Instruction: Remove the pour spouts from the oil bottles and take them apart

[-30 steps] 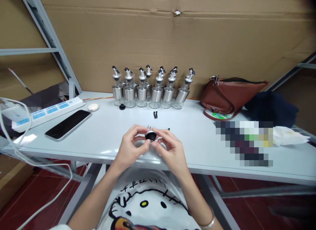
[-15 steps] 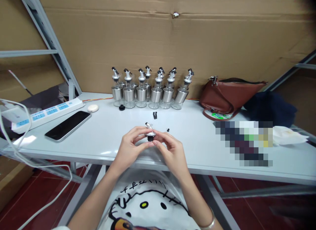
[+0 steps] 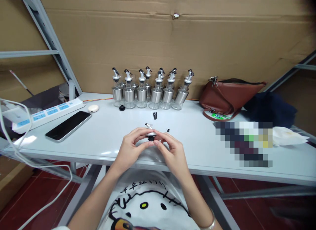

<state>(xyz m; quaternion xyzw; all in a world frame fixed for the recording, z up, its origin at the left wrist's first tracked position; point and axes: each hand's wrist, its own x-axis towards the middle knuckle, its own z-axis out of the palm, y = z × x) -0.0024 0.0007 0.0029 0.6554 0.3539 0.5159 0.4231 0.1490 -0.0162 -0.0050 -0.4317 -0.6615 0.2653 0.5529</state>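
Note:
Both hands meet over the near edge of the white table, pinching a small pourer cap between them. The cap has a silver collar, a short metal spout pointing up and left, and a black stopper underneath. My left hand grips it from the left with thumb and fingers. From the right, my right hand holds the black underside with its fingertips. Two small black parts and a tiny black piece lie on the table just beyond the hands.
Several glass-and-steel oil bottles with pourers stand in a row at the back, a black stopper beside them. On the left lie a phone, a white power strip and a white round object. A brown bag sits at the right.
The cap has been turned from lying with its black underside toward me to standing with the spout up. Both hands stayed in the same spot.

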